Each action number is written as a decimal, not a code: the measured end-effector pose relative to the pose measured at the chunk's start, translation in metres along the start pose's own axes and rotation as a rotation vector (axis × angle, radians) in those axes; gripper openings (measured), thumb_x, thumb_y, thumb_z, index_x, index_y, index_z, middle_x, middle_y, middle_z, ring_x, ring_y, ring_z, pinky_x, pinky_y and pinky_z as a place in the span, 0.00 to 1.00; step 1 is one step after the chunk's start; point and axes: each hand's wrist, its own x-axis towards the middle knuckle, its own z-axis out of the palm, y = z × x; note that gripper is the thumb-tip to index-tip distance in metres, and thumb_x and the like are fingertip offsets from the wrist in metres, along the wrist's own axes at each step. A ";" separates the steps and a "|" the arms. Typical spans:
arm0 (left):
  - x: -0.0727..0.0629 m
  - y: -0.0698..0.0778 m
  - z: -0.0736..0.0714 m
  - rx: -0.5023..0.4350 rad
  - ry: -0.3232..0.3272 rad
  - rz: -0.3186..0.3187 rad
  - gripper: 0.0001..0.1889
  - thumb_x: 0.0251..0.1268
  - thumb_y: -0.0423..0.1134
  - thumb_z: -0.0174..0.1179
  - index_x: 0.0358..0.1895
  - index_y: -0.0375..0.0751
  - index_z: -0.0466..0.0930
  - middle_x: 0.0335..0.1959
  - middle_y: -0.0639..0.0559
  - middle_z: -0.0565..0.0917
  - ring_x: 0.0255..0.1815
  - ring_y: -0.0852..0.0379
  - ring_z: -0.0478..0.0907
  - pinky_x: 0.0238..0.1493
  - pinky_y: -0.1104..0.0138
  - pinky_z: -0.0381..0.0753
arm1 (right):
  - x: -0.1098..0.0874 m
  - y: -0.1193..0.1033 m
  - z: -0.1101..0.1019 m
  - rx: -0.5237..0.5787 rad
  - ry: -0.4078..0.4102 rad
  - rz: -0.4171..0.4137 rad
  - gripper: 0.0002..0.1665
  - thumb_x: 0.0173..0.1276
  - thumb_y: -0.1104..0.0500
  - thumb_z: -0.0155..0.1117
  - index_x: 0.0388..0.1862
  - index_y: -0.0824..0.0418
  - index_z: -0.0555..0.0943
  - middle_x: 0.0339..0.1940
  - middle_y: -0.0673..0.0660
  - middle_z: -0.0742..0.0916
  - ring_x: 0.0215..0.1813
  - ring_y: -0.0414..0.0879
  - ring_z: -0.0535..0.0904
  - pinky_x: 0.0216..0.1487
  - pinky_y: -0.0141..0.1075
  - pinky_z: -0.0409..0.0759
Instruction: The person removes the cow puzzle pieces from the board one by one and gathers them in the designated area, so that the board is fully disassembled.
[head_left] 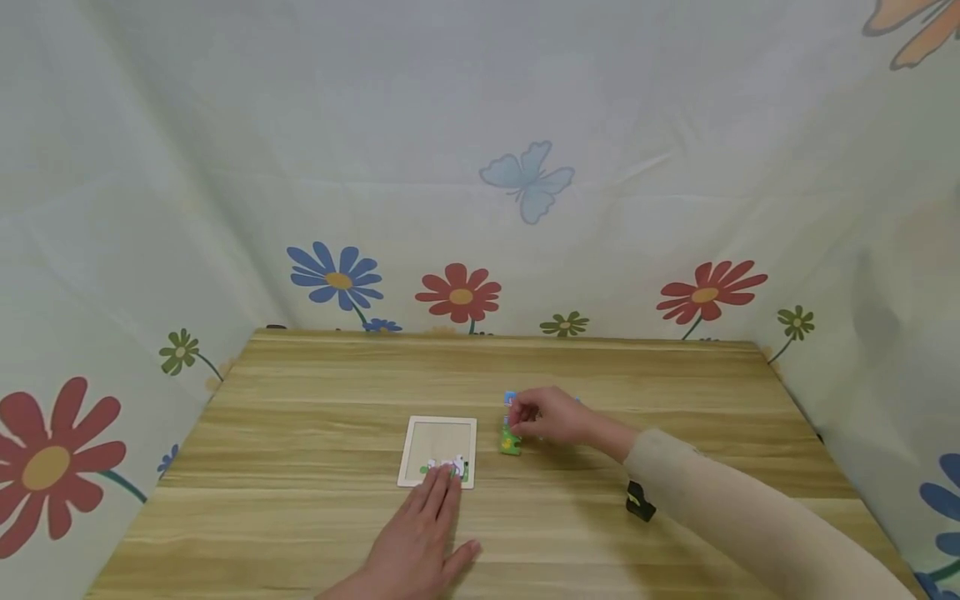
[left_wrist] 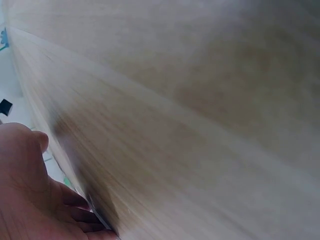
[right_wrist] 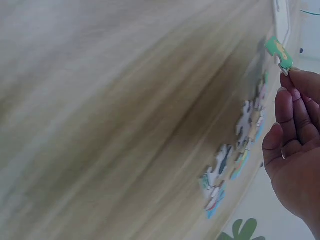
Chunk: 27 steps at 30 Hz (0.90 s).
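A white-rimmed puzzle tray (head_left: 405, 452) lies on the table, with a few printed pieces (head_left: 459, 463) along its near side. My left hand (head_left: 415, 533) rests with straight fingers on the tray's near edge and those pieces. Between thumb and fingertips my right hand (head_left: 553, 415) pinches a green puzzle piece (right_wrist: 280, 52) with a yellow figure, held above the table to the right of the tray. Loose puzzle pieces (right_wrist: 243, 122) lie on the wood beneath the right hand, which hides most of them in the head view. A blue piece (head_left: 510, 397) shows just beyond its fingers.
A small black object (head_left: 640, 502) with a yellow mark sits beside the right sleeve (head_left: 697, 483). The wooden table (head_left: 322, 383) runs back to a white curtain (head_left: 420, 208) printed with flowers and a butterfly, which also hangs at both sides.
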 end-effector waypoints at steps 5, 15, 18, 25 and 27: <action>0.000 0.000 0.001 0.004 -0.005 -0.002 0.44 0.80 0.64 0.53 0.76 0.23 0.68 0.78 0.28 0.69 0.80 0.34 0.66 0.77 0.49 0.71 | -0.005 0.005 0.004 -0.028 0.014 -0.027 0.03 0.74 0.64 0.73 0.39 0.57 0.86 0.35 0.44 0.86 0.38 0.36 0.79 0.44 0.31 0.82; 0.000 0.000 0.002 0.012 0.016 0.002 0.44 0.80 0.65 0.53 0.76 0.23 0.69 0.78 0.28 0.69 0.80 0.34 0.67 0.76 0.49 0.72 | -0.010 0.010 0.008 -0.078 0.040 -0.095 0.03 0.73 0.64 0.74 0.40 0.59 0.86 0.35 0.44 0.87 0.36 0.34 0.77 0.40 0.30 0.81; 0.000 0.000 0.002 0.007 0.019 0.002 0.44 0.80 0.64 0.53 0.75 0.23 0.69 0.78 0.28 0.70 0.80 0.34 0.67 0.75 0.48 0.73 | -0.011 0.012 0.009 -0.089 0.050 -0.111 0.03 0.73 0.64 0.74 0.39 0.58 0.87 0.34 0.44 0.87 0.35 0.34 0.77 0.39 0.30 0.81; 0.000 -0.001 0.002 -0.001 -0.030 -0.011 0.44 0.82 0.64 0.51 0.77 0.23 0.67 0.79 0.28 0.68 0.81 0.34 0.64 0.77 0.48 0.71 | -0.011 0.008 0.011 -0.158 0.067 -0.134 0.05 0.72 0.62 0.76 0.37 0.56 0.86 0.32 0.43 0.86 0.34 0.34 0.76 0.38 0.30 0.79; 0.000 -0.001 0.002 -0.002 -0.036 -0.012 0.44 0.82 0.64 0.51 0.77 0.23 0.67 0.79 0.28 0.67 0.81 0.34 0.64 0.77 0.48 0.71 | -0.011 0.007 0.011 -0.179 0.072 -0.139 0.06 0.72 0.61 0.76 0.37 0.55 0.85 0.32 0.42 0.85 0.33 0.33 0.75 0.38 0.31 0.79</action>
